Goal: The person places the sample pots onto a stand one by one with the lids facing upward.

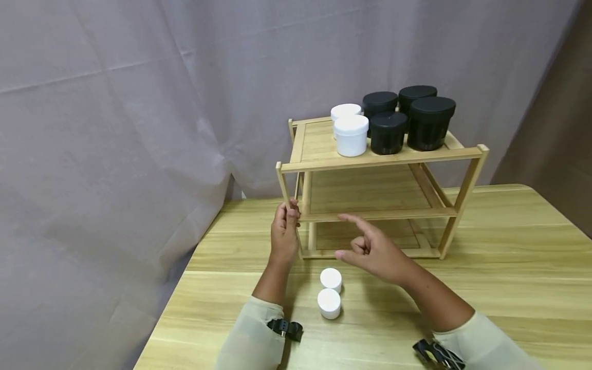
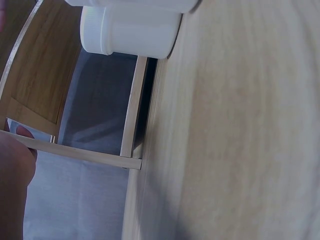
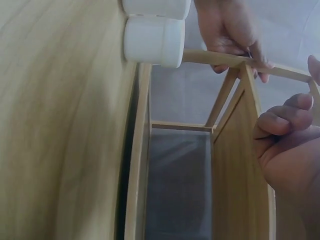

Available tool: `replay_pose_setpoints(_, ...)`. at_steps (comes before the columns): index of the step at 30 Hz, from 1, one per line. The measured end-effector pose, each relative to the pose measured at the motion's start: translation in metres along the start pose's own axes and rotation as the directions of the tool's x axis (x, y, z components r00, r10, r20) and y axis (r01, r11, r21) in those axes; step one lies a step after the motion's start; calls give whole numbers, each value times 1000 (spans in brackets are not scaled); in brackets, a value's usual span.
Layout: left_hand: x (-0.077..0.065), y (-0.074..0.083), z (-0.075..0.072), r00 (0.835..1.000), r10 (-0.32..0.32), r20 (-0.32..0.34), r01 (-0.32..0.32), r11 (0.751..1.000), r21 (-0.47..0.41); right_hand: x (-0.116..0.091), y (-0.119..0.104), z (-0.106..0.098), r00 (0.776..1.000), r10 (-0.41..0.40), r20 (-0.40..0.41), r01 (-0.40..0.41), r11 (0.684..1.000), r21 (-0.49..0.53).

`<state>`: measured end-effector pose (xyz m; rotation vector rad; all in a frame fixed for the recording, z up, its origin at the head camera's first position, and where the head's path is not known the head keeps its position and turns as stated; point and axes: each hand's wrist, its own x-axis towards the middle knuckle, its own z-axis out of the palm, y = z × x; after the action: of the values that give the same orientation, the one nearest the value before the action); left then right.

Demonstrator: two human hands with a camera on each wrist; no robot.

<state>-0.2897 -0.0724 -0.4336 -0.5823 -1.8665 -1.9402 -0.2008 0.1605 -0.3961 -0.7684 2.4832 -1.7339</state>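
Note:
A three-tier wooden rack [image 1: 319, 139] stands on the table. My left hand [image 1: 284, 234] grips its front left post near the middle shelf; the right wrist view also shows this left hand [image 3: 227, 27] around the post. My right hand [image 1: 379, 254] is in front of the middle shelf's front bar, its index finger and thumb stretched out and the other fingers curled, holding nothing. Whether the index fingertip touches the bar, I cannot tell. Two small white lidded jars, a nearer jar [image 1: 329, 304] and a farther jar [image 1: 331, 278], stand on the table between my forearms.
On the rack's top shelf, two white jars [image 1: 351, 136] stand left of several black lidded jars [image 1: 387, 133]. The wooden table [image 1: 522, 267] extends to both sides of the rack. A grey curtain [image 1: 139, 128] hangs behind and to the left.

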Motion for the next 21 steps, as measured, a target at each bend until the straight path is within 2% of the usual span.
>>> replay_pose_setpoints(6,2,-2,0,1000,11,6,-10,1000,-10,3,9,-3,1000,10,-3,-10,1000,12)
replay_pose_setpoints(11,4,-4,0,999,27,21,-27,999,-23,5,16,-2,1000,-24,-6,24,1000,10)
replay_pose_setpoints(15,2,-4,-1,1000,24,11,-24,1000,-15,6,21,1,999,-33,14,33,999,-16)
replay_pose_setpoints(21,3,-1,0,1000,16,5,-16,1000,-7,7,31,5,998,3,67,0,999,-35)
